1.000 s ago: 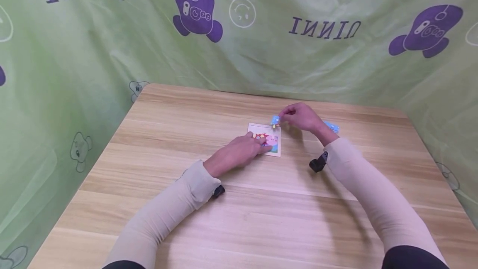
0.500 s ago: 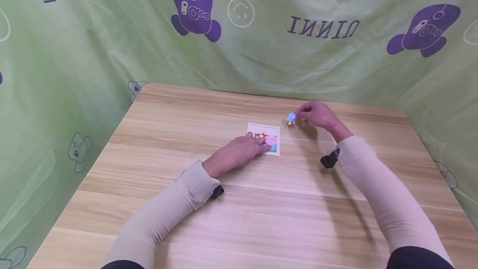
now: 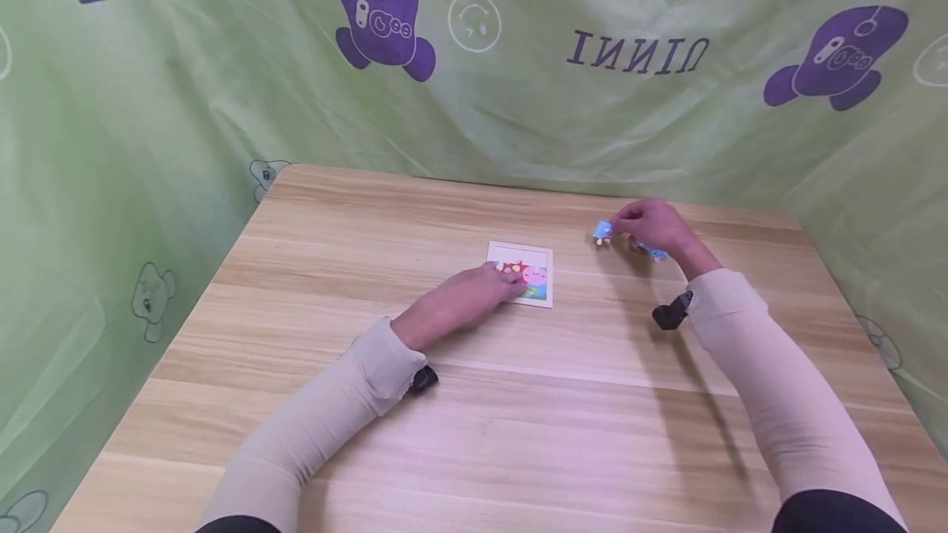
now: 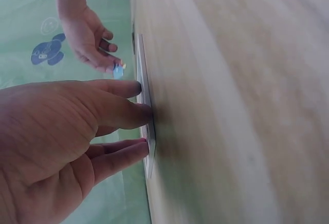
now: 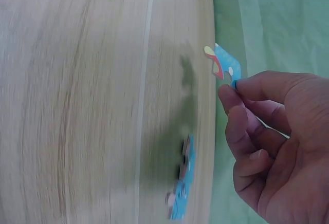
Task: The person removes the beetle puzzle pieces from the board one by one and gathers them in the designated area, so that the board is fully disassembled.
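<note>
A small jigsaw puzzle board (image 3: 522, 252) with a pale frame lies on the wooden table, partly filled with pieces showing a pink pig face and red. The top strip of its inside is bare. My left hand (image 3: 461, 304) rests its fingertips on the filled part and covers some of it. To the right of the board my right hand (image 3: 655, 225) pinches a puzzle piece (image 5: 227, 62) between thumb and index finger, above the table. The piece is blue with a bit of yellow and red. Beneath that hand lie more blue puzzle pieces (image 5: 186, 175), partly hidden in the head view.
A pale wooden table (image 3: 474, 434) carries all of this. Behind its back edge hangs a green curtain (image 3: 518, 130) printed with purple figures. A black wrist camera (image 3: 671, 312) sits under the right cuff, and another (image 3: 425, 379) under the left.
My right hand has moved right, away from the board, still pinching the piece. It now passes over the loose pieces. My left hand has stayed on the board, with its fingers shifted slightly.
</note>
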A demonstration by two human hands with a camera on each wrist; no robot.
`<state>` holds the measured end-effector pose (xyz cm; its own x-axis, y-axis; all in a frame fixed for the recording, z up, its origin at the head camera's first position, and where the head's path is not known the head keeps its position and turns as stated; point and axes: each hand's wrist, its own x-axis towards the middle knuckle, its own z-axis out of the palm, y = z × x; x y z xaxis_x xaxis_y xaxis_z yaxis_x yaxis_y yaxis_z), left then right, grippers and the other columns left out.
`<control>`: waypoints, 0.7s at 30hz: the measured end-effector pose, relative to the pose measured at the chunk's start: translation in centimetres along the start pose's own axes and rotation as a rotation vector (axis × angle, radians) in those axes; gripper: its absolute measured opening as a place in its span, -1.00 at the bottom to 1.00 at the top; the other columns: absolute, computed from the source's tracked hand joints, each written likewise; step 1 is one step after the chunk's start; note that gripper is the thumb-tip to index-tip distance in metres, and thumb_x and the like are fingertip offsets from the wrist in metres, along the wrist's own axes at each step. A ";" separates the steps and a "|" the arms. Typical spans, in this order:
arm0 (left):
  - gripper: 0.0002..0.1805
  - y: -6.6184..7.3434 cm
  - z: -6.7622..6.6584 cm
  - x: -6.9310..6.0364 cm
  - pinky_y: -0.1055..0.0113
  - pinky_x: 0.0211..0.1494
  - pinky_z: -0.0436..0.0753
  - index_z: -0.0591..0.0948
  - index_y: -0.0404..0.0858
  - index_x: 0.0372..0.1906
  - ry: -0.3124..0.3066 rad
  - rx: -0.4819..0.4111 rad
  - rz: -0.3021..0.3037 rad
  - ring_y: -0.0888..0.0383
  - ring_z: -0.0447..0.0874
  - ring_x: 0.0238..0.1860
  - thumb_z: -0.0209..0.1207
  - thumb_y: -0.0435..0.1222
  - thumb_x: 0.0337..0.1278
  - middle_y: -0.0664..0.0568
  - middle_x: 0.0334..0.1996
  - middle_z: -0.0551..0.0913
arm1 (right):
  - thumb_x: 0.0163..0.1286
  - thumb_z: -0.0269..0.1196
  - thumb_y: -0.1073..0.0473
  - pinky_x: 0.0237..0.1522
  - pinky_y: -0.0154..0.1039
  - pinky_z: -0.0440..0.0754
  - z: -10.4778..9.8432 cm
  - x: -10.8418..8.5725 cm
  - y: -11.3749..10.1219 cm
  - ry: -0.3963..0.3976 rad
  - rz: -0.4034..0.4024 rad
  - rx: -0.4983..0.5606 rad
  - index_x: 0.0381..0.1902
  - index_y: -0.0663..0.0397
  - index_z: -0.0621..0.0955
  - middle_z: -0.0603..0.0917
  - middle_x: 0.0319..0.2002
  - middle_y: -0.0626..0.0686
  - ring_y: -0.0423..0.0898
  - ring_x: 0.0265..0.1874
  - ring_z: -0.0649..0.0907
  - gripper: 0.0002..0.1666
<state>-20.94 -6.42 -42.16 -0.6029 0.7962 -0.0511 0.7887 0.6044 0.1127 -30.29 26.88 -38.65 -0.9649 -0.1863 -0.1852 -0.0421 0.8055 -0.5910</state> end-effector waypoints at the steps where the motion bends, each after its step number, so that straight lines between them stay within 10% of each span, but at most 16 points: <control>1: -0.66 -0.1 0.0 0.0 0.31 -0.04 0.52 0.64 -0.12 0.14 0.013 -0.010 0.005 0.06 0.53 -0.14 0.06 -0.51 0.47 0.04 -0.03 0.66 | 0.54 0.23 0.07 0.00 0.07 0.50 -0.1 0.0 0.1 0.000 0.003 -0.010 0.16 0.33 0.64 0.71 0.00 0.27 0.15 -0.13 0.65 -0.56; 14: -0.64 -0.6 -0.2 -0.3 0.39 -0.18 0.51 0.71 -0.11 0.14 0.039 -0.076 0.001 0.16 0.53 -0.25 0.09 -0.50 0.46 0.07 -0.20 0.66 | 0.58 0.16 0.05 0.19 0.28 0.42 -1.0 -0.1 1.4 -0.013 0.063 -0.072 0.15 0.37 0.62 0.64 0.08 0.35 0.26 0.07 0.54 -0.53; 21: -0.56 -0.4 -0.4 -0.6 0.28 -0.01 0.59 0.67 -0.03 0.30 0.038 -0.064 -0.002 0.04 0.64 -0.07 0.12 -0.46 0.49 0.03 0.15 0.70 | 0.59 0.15 0.05 0.23 0.32 0.39 -1.0 0.1 1.8 -0.015 0.069 -0.092 0.14 0.40 0.61 0.64 0.08 0.37 0.29 0.09 0.55 -0.52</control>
<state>-20.94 -7.12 -41.81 -0.6094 0.7927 -0.0136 0.7789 0.6019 0.1762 -30.69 28.91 -38.98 -0.9622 -0.1363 -0.2357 0.0004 0.8651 -0.5017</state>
